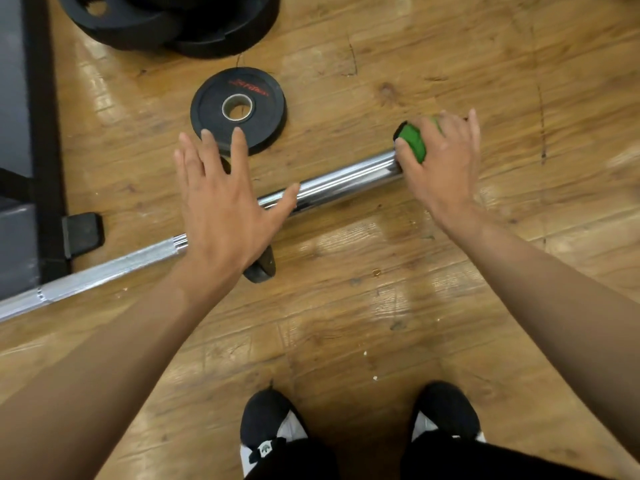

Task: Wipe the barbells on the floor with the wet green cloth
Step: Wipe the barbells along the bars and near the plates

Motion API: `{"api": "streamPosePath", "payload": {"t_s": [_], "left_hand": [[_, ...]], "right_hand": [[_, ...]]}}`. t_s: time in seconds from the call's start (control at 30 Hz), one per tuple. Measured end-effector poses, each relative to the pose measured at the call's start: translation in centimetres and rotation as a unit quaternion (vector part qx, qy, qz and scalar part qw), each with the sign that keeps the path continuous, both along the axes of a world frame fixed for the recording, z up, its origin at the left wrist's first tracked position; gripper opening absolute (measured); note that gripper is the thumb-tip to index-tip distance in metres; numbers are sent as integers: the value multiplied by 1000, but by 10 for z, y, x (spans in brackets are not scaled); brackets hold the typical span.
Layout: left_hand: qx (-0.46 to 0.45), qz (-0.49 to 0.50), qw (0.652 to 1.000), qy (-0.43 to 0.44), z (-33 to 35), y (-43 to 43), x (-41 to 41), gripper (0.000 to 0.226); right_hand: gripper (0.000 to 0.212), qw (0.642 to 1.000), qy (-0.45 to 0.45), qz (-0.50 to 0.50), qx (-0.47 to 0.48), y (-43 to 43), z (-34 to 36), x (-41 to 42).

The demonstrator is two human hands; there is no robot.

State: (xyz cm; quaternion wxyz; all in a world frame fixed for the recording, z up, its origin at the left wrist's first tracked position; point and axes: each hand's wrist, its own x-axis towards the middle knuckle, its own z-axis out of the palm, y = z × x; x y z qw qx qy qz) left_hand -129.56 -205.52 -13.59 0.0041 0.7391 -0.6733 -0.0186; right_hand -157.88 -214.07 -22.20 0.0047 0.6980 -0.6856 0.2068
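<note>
A chrome barbell (343,183) lies on the wooden floor, running from the lower left up to the right. My right hand (440,168) is closed around the green cloth (414,140) and presses it over the right end of the bar's sleeve. My left hand (221,195) hovers over the bar near its collar with the fingers spread and nothing in it. It hides that part of the bar.
A small black weight plate (239,110) lies flat just beyond the bar. A pile of larger black plates (166,22) sits at the top. A dark rack base (45,133) runs along the left. My two shoes (266,424) stand at the bottom.
</note>
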Motion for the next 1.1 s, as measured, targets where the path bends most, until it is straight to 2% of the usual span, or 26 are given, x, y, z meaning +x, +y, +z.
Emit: {"api": "streamPosePath", "payload": {"t_s": [0.07,0.17,0.33,0.4,0.47,0.53,0.6,0.63,0.77,0.87,0.9,1.03,1.1], "left_hand": [[15,-20,999,-26,3,15,-7,112],[47,-27,997,-49,7,46,-17,118],[53,-102,992,-49,14,106,-18,103],[49,-117,992,-19,20,116,-12,96],[54,-121,991,-3,23,114,-4,90],[69,-126,990,-7,24,110,2,87],[86,-132,987,-8,24,109,4,87],[92,-133,987,-4,24,111,4,87],[98,-133,986,17,22,122,-5,91],[108,-138,984,25,17,135,-16,90],[102,-140,985,21,15,140,-19,88],[75,-168,983,22,6,161,-27,77],[49,-184,981,30,2,174,-30,70]], "right_hand": [[56,1000,6,-26,13,12,5,21],[65,996,42,73,3,42,6,56],[44,981,44,186,-32,73,4,20],[40,986,34,159,-23,77,3,-18],[38,996,17,83,-5,84,4,-43],[37,1000,-2,-9,24,96,7,-42],[37,997,4,-55,50,113,13,-21],[37,998,13,-40,54,124,15,-5],[34,992,16,120,43,176,14,50],[35,974,48,217,37,190,15,29],[37,973,55,218,41,189,17,10],[38,993,42,91,66,183,17,-73],[36,996,30,27,79,190,19,-78]]}}
